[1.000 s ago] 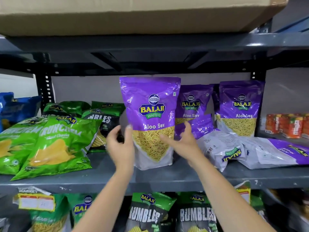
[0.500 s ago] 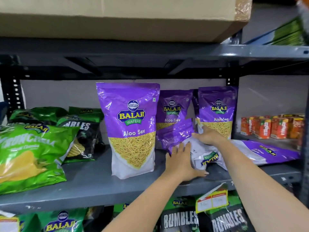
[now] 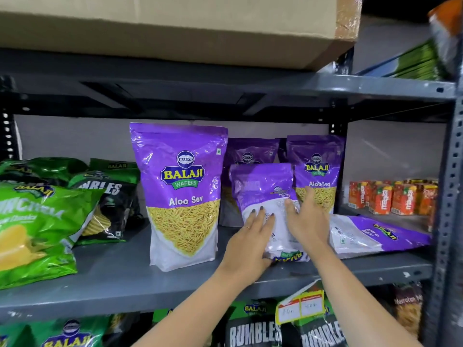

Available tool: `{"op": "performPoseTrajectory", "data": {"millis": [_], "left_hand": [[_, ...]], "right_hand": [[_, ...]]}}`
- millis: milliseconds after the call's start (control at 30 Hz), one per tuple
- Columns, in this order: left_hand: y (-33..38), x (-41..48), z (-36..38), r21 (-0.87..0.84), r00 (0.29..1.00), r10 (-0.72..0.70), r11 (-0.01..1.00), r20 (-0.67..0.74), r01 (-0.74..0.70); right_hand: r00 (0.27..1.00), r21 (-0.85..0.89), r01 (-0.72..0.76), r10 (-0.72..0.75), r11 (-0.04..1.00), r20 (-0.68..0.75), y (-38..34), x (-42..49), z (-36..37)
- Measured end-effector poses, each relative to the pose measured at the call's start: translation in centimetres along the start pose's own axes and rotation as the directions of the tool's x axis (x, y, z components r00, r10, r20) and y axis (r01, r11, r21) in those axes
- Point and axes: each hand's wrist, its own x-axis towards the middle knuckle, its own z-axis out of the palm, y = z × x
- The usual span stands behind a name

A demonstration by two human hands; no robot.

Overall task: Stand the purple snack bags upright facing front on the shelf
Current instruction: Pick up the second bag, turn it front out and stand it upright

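Observation:
A purple Aloo Sev bag [image 3: 181, 194] stands upright, front out, in the middle of the grey shelf [image 3: 120, 279]. To its right, my left hand [image 3: 250, 242] and my right hand [image 3: 307, 220] hold a second purple bag [image 3: 264, 189] between them. It is raised on end, upside down, with its back panel towards me. Behind it stand two upright purple bags, one mostly hidden [image 3: 250, 152] and one front-facing [image 3: 317, 169]. Another purple bag [image 3: 375, 234] lies flat at the right.
Green chip bags [image 3: 37, 229] and dark Rumbles bags [image 3: 107, 196] lie at the left of the shelf. Orange juice cartons [image 3: 390, 196] stand at the back right beyond the post. A cardboard box [image 3: 175, 23] sits on the shelf above. More snack bags fill the shelf below.
Both hands let go of the first upright bag and moved right. They took hold of a bag that lay flat and tipped it up on end. The view shifted right.

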Motion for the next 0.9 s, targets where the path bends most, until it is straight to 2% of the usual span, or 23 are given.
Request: {"op": "performPoseTrajectory", "data": {"millis": [67, 133, 233, 333, 400, 500, 567, 767, 900], "left_hand": [[-0.6, -0.3, 0.1, 0.150, 0.989, 0.111, 0.984, -0.095, -0.096], [-1.2, -0.3, 0.3, 0.247, 0.980, 0.154, 0.962, -0.124, -0.119], [-1.9, -0.3, -0.4, 0.227, 0.979, 0.157, 0.966, -0.132, -0.124], [-1.8, -0.7, -0.9, 0.162, 0.984, 0.117, 0.982, -0.136, -0.094], [-1.9, -1.2, -0.9, 0.210, 0.971, 0.160, 0.970, -0.177, -0.122], [-2.1, -1.4, -0.5, 0.279, 0.948, 0.226, 0.947, -0.222, -0.161], [-2.0, -1.4, -0.3, 0.282, 0.950, 0.222, 0.947, -0.218, -0.156], [-1.8, -1.2, 0.1, 0.317, 0.976, 0.126, 0.946, -0.178, -0.064], [-1.5, -1.2, -0.5, 0.293, 0.983, 0.081, 0.956, -0.165, -0.030]], "right_hand": [[0.994, 0.097, 0.045, -0.034, 0.994, -0.104, -0.2, -1.0, 0.1], [0.988, 0.239, 0.082, -0.047, 0.968, -0.147, -0.4, -1.6, 0.4], [0.976, 0.305, 0.143, -0.083, 0.941, -0.201, 0.0, -1.9, 1.2], [0.973, 0.379, 0.193, -0.128, 0.905, -0.192, 0.9, -2.6, 1.7], [0.975, 0.475, 0.200, -0.127, 0.857, -0.181, 1.2, -3.2, 1.3], [0.986, 0.640, 0.166, -0.106, 0.751, -0.131, 1.9, -3.9, 0.4], [0.993, 0.709, 0.116, -0.098, 0.696, -0.067, 2.3, -3.8, 0.2], [0.994, 0.730, 0.013, -0.085, 0.683, 0.062, 2.0, -2.6, 0.6], [0.987, 0.758, -0.123, 0.000, 0.640, 0.160, 1.8, -2.5, 1.0]]}}
